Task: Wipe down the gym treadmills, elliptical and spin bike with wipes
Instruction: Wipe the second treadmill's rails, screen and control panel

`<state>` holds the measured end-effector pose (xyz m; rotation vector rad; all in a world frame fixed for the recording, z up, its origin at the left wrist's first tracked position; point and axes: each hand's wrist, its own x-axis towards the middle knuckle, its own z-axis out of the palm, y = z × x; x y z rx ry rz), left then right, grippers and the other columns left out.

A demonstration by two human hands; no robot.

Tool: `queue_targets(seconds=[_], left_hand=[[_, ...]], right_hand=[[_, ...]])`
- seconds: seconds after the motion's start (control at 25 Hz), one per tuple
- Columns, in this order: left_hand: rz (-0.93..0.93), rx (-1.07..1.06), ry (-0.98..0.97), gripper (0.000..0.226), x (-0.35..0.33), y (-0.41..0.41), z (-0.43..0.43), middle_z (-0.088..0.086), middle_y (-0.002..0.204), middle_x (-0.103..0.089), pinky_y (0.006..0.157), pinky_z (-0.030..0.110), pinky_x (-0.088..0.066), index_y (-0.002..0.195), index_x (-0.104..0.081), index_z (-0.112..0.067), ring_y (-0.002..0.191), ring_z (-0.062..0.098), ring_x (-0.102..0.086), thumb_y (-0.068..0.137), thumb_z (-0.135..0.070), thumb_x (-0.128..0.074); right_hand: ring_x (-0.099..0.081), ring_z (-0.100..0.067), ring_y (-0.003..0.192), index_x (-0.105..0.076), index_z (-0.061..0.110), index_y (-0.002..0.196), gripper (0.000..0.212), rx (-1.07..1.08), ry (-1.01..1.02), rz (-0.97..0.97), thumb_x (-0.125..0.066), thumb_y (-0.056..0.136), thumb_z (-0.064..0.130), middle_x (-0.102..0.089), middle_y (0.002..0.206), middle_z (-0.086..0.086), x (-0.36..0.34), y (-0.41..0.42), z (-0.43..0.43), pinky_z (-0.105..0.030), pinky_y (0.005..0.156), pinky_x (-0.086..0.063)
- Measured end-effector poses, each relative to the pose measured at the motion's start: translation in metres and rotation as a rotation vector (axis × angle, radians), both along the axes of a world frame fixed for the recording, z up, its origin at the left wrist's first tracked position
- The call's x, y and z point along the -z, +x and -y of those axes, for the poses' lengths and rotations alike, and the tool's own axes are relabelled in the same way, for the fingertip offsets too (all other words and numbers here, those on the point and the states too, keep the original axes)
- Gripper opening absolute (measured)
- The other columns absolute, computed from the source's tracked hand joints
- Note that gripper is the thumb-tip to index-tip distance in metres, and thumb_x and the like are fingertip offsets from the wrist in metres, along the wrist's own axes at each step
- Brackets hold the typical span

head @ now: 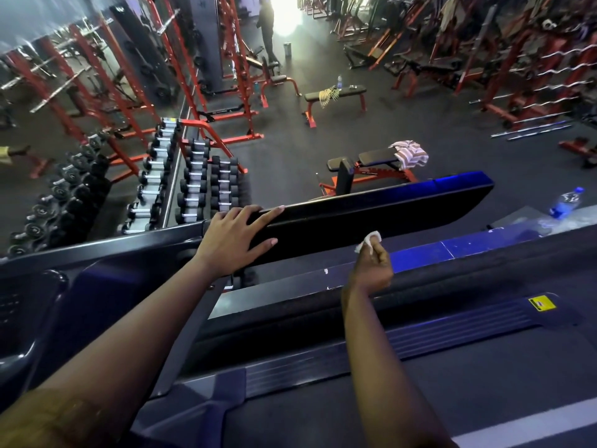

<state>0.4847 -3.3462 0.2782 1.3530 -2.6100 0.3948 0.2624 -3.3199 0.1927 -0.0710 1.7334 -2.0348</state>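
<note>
Left hand (237,239) flat on treadmill rail (371,215); wipe (368,241) in right hand (373,266)

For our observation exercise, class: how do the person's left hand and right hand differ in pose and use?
The left hand lies flat with fingers spread; the right hand is curled. The left hand holds nothing; the right hand pinches a white wipe. The left hand rests on the black treadmill panel; the right hand is at its lower edge. Both are at the same panel.
</note>
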Motion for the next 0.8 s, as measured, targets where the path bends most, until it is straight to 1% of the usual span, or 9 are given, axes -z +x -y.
queue_targets(seconds=[0.08, 0.2, 0.28, 0.36, 0.44, 0.52, 0.6, 0.72, 0.8], left_hand=[[0.006, -0.006, -0.004, 0.061, -0.001, 0.000, 0.000, 0.007, 0.126, -0.057, 0.081, 0.043, -0.046, 0.147, -0.030, -0.036, 0.106, 0.030, -0.059, 0.092, -0.063, -0.025], [0.009, -0.024, 0.013, 0.062, -0.001, 0.000, -0.001, 0.008, 0.127, -0.056, 0.081, 0.043, -0.045, 0.147, -0.030, -0.035, 0.107, 0.030, -0.059, 0.091, -0.063, -0.025], [0.014, -0.051, 0.046, 0.064, -0.002, -0.001, -0.002, 0.008, 0.129, -0.055, 0.083, 0.044, -0.045, 0.147, -0.029, -0.036, 0.111, 0.030, -0.057, 0.090, -0.064, -0.025], [0.023, -0.079, 0.097, 0.068, -0.005, -0.003, -0.004, 0.008, 0.136, -0.051, 0.090, 0.045, -0.042, 0.148, -0.026, -0.037, 0.120, 0.030, -0.052, 0.087, -0.066, -0.023], [0.019, -0.115, 0.171, 0.075, -0.010, -0.003, -0.011, 0.007, 0.146, -0.040, 0.103, 0.046, -0.032, 0.150, -0.020, -0.036, 0.134, 0.029, -0.039, 0.083, -0.069, -0.020], [-0.035, -0.177, 0.212, 0.073, -0.014, 0.002, -0.025, 0.007, 0.152, -0.031, 0.112, 0.046, -0.021, 0.151, -0.017, -0.034, 0.141, 0.028, -0.027, 0.086, -0.065, -0.032], [-0.069, -0.287, 0.181, 0.071, -0.017, 0.009, -0.044, 0.005, 0.155, -0.026, 0.115, 0.048, -0.019, 0.151, -0.015, -0.032, 0.143, 0.027, -0.022, 0.091, -0.051, -0.049], [-0.060, -0.541, 0.163, 0.074, -0.024, 0.015, -0.079, 0.003, 0.157, -0.018, 0.115, 0.050, -0.018, 0.151, -0.012, -0.034, 0.144, 0.025, -0.017, 0.091, -0.046, -0.052], [-0.089, -0.706, 0.210, 0.075, -0.024, 0.018, -0.102, 0.004, 0.158, -0.013, 0.115, 0.050, -0.017, 0.151, -0.009, -0.037, 0.145, 0.024, -0.014, 0.091, -0.047, -0.052]], right_hand=[[-0.060, -0.014, 0.075, -0.066, -0.007, 0.095, 0.013, -0.064, 0.005, 0.006, -0.062, 0.082, -0.006, -0.067, 0.096, -0.019, 0.002, 0.023, 0.000, -0.004, 0.062, -0.044], [-0.064, -0.023, 0.079, -0.066, -0.007, 0.093, 0.012, -0.200, -0.001, 0.016, -0.062, 0.081, -0.008, -0.068, 0.094, -0.022, 0.010, 0.066, -0.008, -0.012, 0.066, -0.047], [-0.067, -0.027, 0.081, -0.069, -0.002, 0.094, 0.014, -0.318, -0.015, -0.031, -0.063, 0.081, -0.005, -0.070, 0.092, -0.017, 0.009, 0.093, -0.015, -0.020, 0.069, -0.051], [-0.068, -0.019, 0.081, -0.072, 0.005, 0.096, 0.017, -0.464, -0.032, -0.139, -0.065, 0.081, -0.001, -0.072, 0.093, -0.006, 0.005, 0.106, -0.026, -0.020, 0.073, -0.051], [-0.066, -0.011, 0.084, -0.073, 0.009, 0.098, 0.018, -0.580, -0.075, -0.291, -0.066, 0.082, 0.004, -0.071, 0.096, -0.001, -0.005, 0.102, -0.038, -0.019, 0.076, -0.050], [-0.065, -0.013, 0.086, -0.072, 0.011, 0.100, 0.018, -0.693, -0.132, -0.491, -0.065, 0.083, 0.013, -0.071, 0.096, -0.004, -0.019, 0.086, -0.045, -0.025, 0.077, -0.050], [-0.064, -0.015, 0.082, -0.072, 0.010, 0.099, 0.019, -0.790, -0.205, -0.737, -0.064, 0.083, 0.014, -0.070, 0.090, -0.005, -0.034, 0.068, -0.042, -0.027, 0.074, -0.048], [-0.060, -0.017, 0.073, -0.072, 0.007, 0.098, 0.023, -0.952, -0.350, -1.098, -0.063, 0.079, 0.001, -0.065, 0.083, -0.005, -0.061, 0.050, -0.032, -0.021, 0.067, -0.043], [-0.063, -0.022, 0.079, -0.071, 0.005, 0.101, 0.026, -1.138, -0.464, -1.404, -0.060, 0.078, -0.002, -0.065, 0.090, -0.008, -0.076, 0.043, -0.021, -0.023, 0.069, -0.046]])
